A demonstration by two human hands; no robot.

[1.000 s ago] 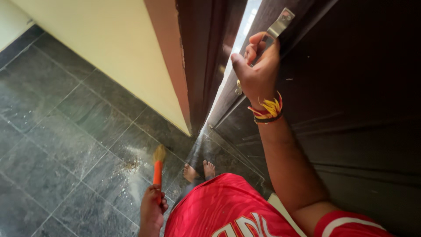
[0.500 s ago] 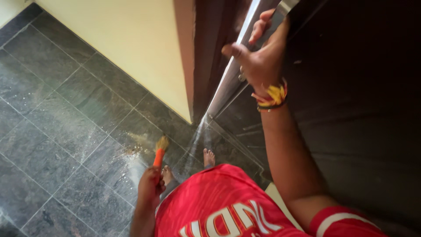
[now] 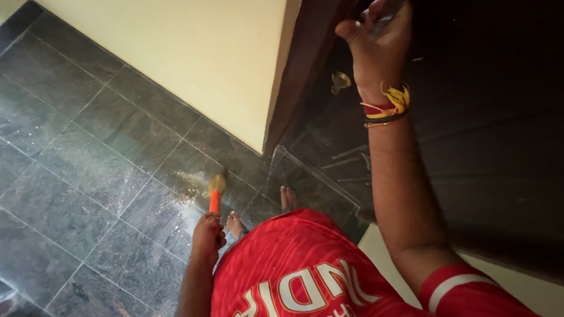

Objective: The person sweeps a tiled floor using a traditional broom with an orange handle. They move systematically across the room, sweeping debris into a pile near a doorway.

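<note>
My right hand (image 3: 379, 44) is raised against the dark brown door (image 3: 482, 117), its fingers curled round a metal handle that is mostly hidden behind them. Red and yellow threads are tied at that wrist. A small brass knob (image 3: 339, 81) sits on the door just left of the wrist. Low in the view, my left hand (image 3: 208, 233) grips an orange-handled brush (image 3: 215, 196) with its pale bristles pointing down toward the floor. The bristles hang near a patch of yellowish dust (image 3: 187, 192) on the tiles.
The door meets a brown frame (image 3: 296, 76) beside a cream wall (image 3: 194, 53). Dark grey stone floor tiles (image 3: 88, 176) carry a whitish dusty smear. My bare feet (image 3: 236, 223) stand by the door's foot. A pale step (image 3: 529, 290) lies at lower right.
The bright gap between door and frame has closed as my right hand moved up and right with the handle. My left hand kept the brush low, drifting slightly right.
</note>
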